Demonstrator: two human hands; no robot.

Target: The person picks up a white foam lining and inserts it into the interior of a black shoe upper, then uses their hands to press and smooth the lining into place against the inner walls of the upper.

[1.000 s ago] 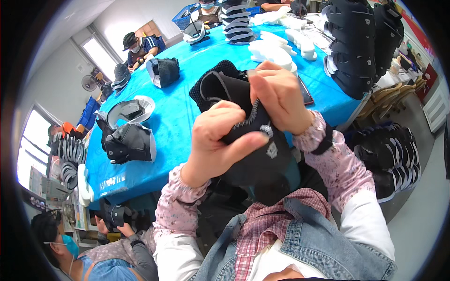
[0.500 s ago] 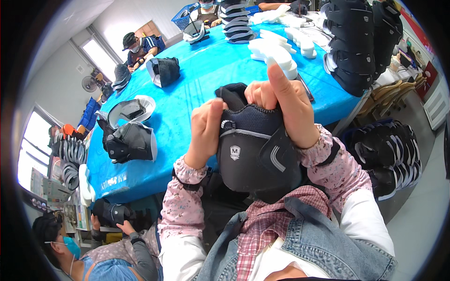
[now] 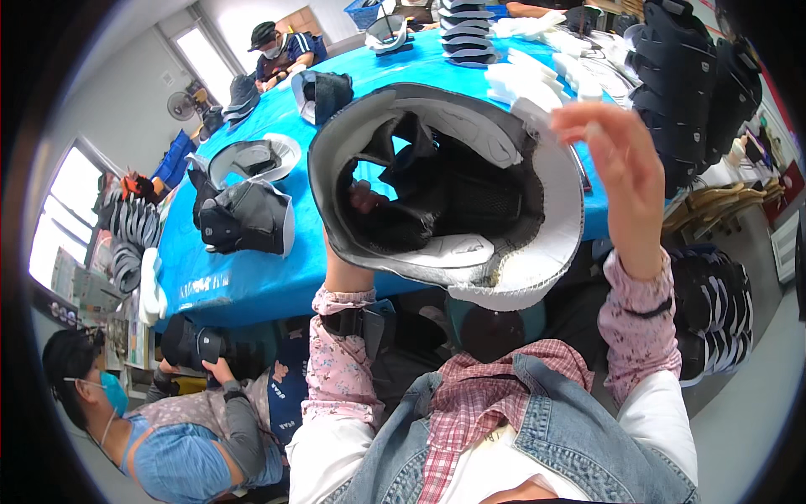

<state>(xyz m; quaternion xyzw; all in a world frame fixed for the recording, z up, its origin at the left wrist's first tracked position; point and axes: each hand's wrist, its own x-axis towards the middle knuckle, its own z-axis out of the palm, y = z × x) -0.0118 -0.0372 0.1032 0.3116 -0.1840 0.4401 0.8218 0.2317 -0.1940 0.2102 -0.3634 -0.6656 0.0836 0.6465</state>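
A black shoe upper (image 3: 550, 210) is held up over the table's near edge, its wide open underside facing me. Its turned-in rim is pale, and two white oval pieces show inside. My left hand (image 3: 367, 198) grips it at the far left; some fingers show through the opening, while the rest is hidden behind the upper. At the upper's right side, my right hand (image 3: 620, 164) is raised with its fingers stretched out, slightly blurred. Its fingertips are close to the rim; whether they touch it I cannot tell.
Other uppers (image 3: 248, 220) lie on the blue-covered table (image 3: 201, 290) to the left. White foot-shaped forms (image 3: 525, 80) and tall stacks of black uppers (image 3: 672, 92) stand far right. More uppers (image 3: 714, 307) are low at right. A co-worker (image 3: 180, 420) sits close at left, another (image 3: 285, 55) beyond.
The upper has been lifted and turned from its outer front to its open underside. My right hand has let go and moved right; my left hand has shifted behind the upper.
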